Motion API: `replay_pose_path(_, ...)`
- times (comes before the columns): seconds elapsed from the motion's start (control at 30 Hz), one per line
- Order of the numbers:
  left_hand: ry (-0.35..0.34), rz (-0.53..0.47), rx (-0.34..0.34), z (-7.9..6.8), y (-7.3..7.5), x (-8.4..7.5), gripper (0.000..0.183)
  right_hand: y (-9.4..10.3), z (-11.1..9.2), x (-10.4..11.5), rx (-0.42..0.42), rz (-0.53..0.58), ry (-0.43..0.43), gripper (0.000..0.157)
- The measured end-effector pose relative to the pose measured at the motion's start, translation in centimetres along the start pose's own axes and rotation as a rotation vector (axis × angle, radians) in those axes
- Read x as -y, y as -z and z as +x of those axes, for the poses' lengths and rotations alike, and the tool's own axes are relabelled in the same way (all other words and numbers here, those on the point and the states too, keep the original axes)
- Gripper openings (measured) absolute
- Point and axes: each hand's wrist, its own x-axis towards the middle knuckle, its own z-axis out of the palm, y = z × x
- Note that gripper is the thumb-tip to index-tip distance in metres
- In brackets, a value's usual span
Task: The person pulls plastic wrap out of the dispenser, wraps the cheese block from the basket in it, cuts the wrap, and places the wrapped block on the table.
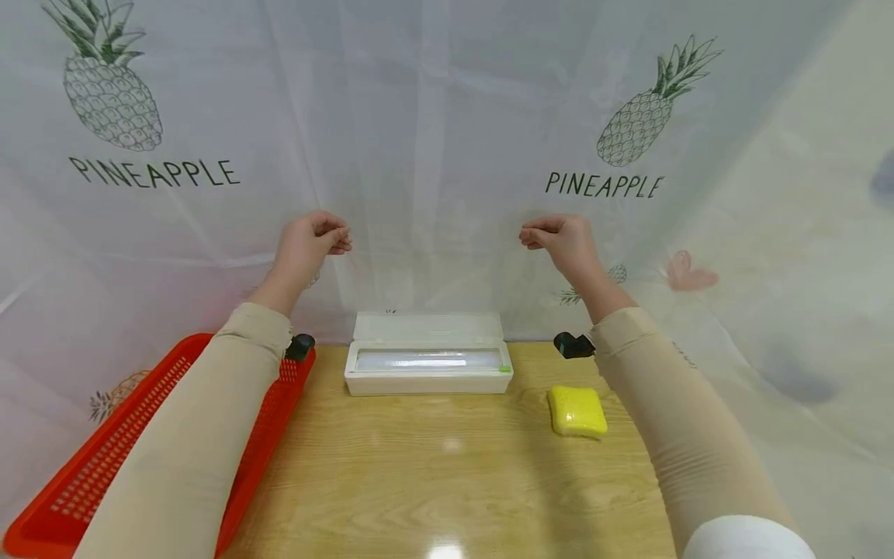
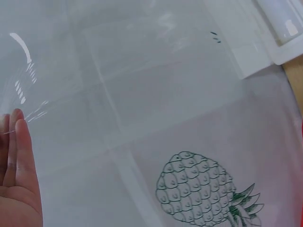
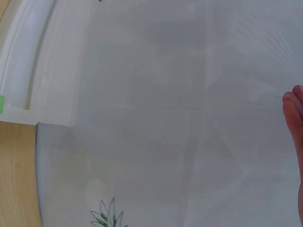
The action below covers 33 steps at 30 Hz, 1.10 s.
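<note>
Both hands are raised in front of the curtain, well apart, with thumbs against fingertips. The left hand (image 1: 307, 244) pinches a corner of a clear sheet of cling film (image 2: 21, 92), seen by its glints and creases in the left wrist view. At the same height, the right hand (image 1: 567, 241) pinches the other side, where fine wrinkles in the film (image 3: 279, 49) fan from the fingertips. Below and between the hands, a white cling film dispenser (image 1: 427, 383) stands with its lid up and a film roll (image 1: 427, 360) inside.
A red plastic basket (image 1: 192, 341) lies under the left forearm. On the wooden table (image 1: 419, 458), a yellow wrapped-looking block (image 1: 578, 411) sits near the right forearm. Behind the table hangs a pale curtain (image 1: 426, 155) with pineapple prints.
</note>
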Motion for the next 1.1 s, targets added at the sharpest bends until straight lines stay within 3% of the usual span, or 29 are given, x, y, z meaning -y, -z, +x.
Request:
replay_pose_path(0.33,0.0,0.008,-0.021,-1.6,0.8,-1.9,0.029,1.4,-1.2,1.8,0.032,-0.019,0.016,0.027)
replay_pose_path(0.43,-0.007,0.02,-0.002,-2.9,1.3,-2.4,0.026,2.1,-2.4,2.3,0.085,-0.06,0.033,0.028)
replay_pose_path(0.73,-0.057,0.016,0.101,-8.3,2.5,-2.8,0.02,4.0,-7.8,2.9,0.241,-0.188,0.236,0.027)
replay_pose_path(0.83,-0.061,0.052,0.142,-10.3,2.9,-2.7,0.022,4.1,-9.2,2.8,0.246,-0.181,0.216,0.022)
replay_pose_path(0.97,-0.081,0.174,0.166,-12.6,3.5,-2.7,0.021,4.3,-10.7,2.6,0.284,-0.123,0.149,0.009)
replay_pose_path(1.1,-0.2,0.25,0.16,-14.4,3.7,-2.5,0.012,4.5,-12.3,2.3,0.335,-0.103,0.082,0.005)
